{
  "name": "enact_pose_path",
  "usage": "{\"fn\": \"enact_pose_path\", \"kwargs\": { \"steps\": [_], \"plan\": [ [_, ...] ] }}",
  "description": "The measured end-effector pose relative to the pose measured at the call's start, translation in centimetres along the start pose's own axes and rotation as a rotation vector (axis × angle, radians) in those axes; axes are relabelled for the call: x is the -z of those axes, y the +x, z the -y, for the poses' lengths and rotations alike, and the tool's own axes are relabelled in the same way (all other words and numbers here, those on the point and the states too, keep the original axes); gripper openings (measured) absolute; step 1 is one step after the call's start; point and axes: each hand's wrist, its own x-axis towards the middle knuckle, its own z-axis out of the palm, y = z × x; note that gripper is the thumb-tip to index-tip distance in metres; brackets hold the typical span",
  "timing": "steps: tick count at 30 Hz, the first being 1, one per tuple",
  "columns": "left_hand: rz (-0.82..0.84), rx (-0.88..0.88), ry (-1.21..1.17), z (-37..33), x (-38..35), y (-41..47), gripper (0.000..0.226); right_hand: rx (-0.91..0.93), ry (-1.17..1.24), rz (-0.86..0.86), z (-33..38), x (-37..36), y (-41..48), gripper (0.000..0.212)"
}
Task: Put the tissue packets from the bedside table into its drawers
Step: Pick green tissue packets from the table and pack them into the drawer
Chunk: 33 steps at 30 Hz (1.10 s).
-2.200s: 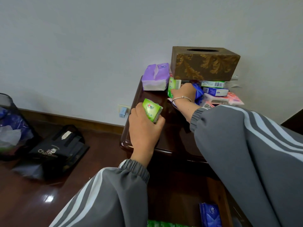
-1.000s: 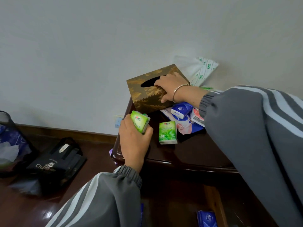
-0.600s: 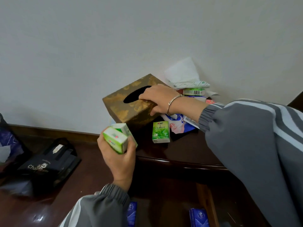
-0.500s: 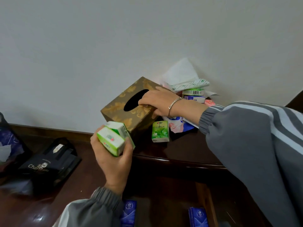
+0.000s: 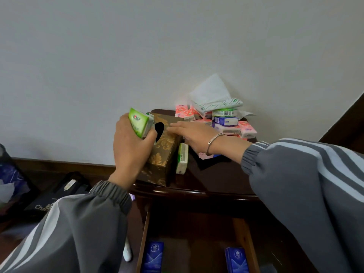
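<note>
Green packet (image 5: 138,122) clenched in the left hand (image 5: 131,148), just left of the tissue box (image 5: 163,152); right hand (image 5: 194,136) rests flat, fingers spread, steadying it. More packets (image 5: 224,121) heaped behind; drawer (image 5: 195,251) open below, apparently awaiting them.

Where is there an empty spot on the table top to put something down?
The bare patch is the front right of the bedside table, between the gold tissue box, the upright green packet and the front edge. The back corner is crowded with piled packets.
</note>
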Motion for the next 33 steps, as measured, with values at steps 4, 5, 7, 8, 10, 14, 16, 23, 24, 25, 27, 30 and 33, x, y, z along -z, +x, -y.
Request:
{"fn": "enact_pose_path", "kwargs": {
  "steps": [4, 5, 7, 8, 10, 14, 16, 23, 24, 25, 27, 30, 33],
  "plan": [
    [0.037, -0.056, 0.161, -0.1, -0.9, 0.0, 0.058, -0.224, 0.067, -0.281, -3.4, 0.9, -3.2, 0.036],
    [0.035, -0.059, 0.186, -0.2, -1.0, -0.1, 0.06, -0.274, 0.089, -0.293, -4.1, 1.1, -4.0, 0.03],
    [0.014, -0.051, 0.201, -0.1, -1.3, -0.3, 0.061, -0.327, 0.173, -0.295, -4.5, 1.1, -4.8, 0.025],
    [0.003, -0.047, 0.2, -0.1, -1.4, -0.4, 0.061, -0.341, 0.244, -0.283, -4.0, 1.0, -4.9, 0.027],
    [-0.016, -0.053, 0.201, -0.1, -1.5, -0.6, 0.061, -0.36, 0.391, -0.22, -1.9, 0.2, -4.6, 0.04],
    [-0.042, -0.08, 0.216, -0.1, -1.7, -0.9, 0.063, -0.469, 0.557, -0.064, 2.4, -1.9, -3.0, 0.065],
    [-0.047, -0.086, 0.213, -0.1, -1.6, -1.1, 0.063, -0.577, 0.631, -0.081, 3.3, -2.7, -2.4, 0.055],
    [-0.018, -0.096, 0.177, 0.0, -1.3, -1.0, 0.062, -0.946, 0.957, -0.148, 3.4, -3.1, -3.2, 0.031],
    [-0.014, -0.096, 0.167, -0.1, -1.3, -1.0, 0.062, -0.973, 0.995, -0.184, 3.3, -3.0, -3.5, 0.029],
    [-0.008, -0.093, 0.151, -0.1, -1.3, -1.1, 0.062, -0.999, 1.039, -0.231, 3.1, -3.0, -3.9, 0.029],
    [0.017, -0.069, 0.084, -0.3, -1.1, -1.1, 0.061, -1.05, 1.144, -0.329, 2.8, -2.8, -4.7, 0.031],
    [0.066, 0.038, -0.09, -0.9, -0.5, -1.3, 0.057, -1.108, 1.342, -0.419, 2.6, -2.2, -6.3, 0.04],
    [0.122, 0.191, -0.288, -2.3, 0.1, -1.9, 0.053, -1.062, 1.6, -0.48, 2.9, -1.3, -8.3, 0.04]
  ]
}}
